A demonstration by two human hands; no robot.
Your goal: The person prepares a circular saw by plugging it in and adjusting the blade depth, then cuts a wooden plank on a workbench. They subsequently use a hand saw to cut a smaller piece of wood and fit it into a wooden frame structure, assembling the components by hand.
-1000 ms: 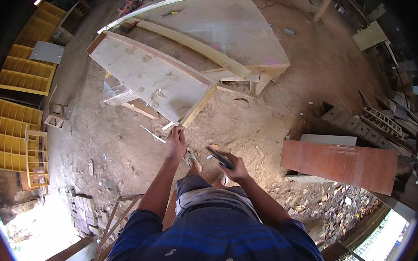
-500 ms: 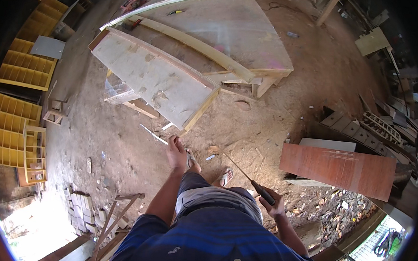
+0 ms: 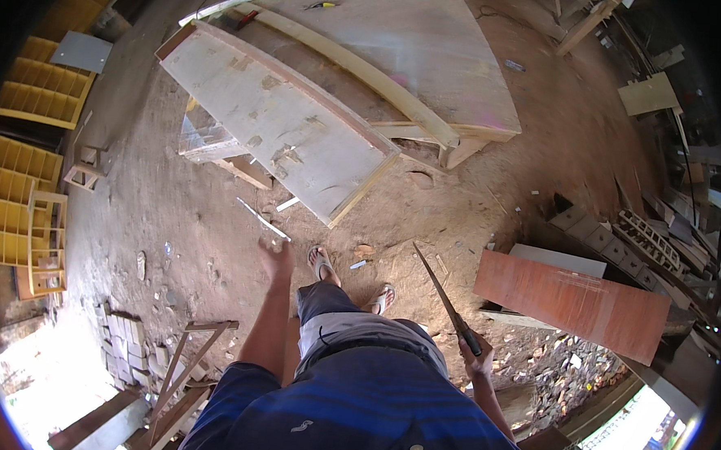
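Observation:
My right hand point(image 3: 476, 360) is closed round the dark handle of a hand saw point(image 3: 446, 301); its long narrow blade points forward and to the left, above the dirt floor. My left hand point(image 3: 275, 261) hangs apart from everything, near a white strip point(image 3: 263, 218) on the floor. Motion blurs its fingers, and nothing shows in it. Ahead of it lies a long shallow wooden panel box point(image 3: 260, 122) with a pale, patched face and framed edges, propped at a slant on a low worktable point(image 3: 435, 54). A wooden beam point(image 3: 352, 66) runs along the tabletop behind the box.
Yellow shelf units point(image 3: 15, 199) and a small stool point(image 3: 86, 168) line the left. A reddish-brown board point(image 3: 572, 301) lies at the right beside stacked timber. Wood scraps point(image 3: 541, 361) litter the lower right; blocks point(image 3: 126, 347) and a wooden frame point(image 3: 186, 362) sit lower left.
My left hand has drawn back and left from the near corner of the panel box. The saw has turned, its blade showing broader, and my view has shifted slightly.

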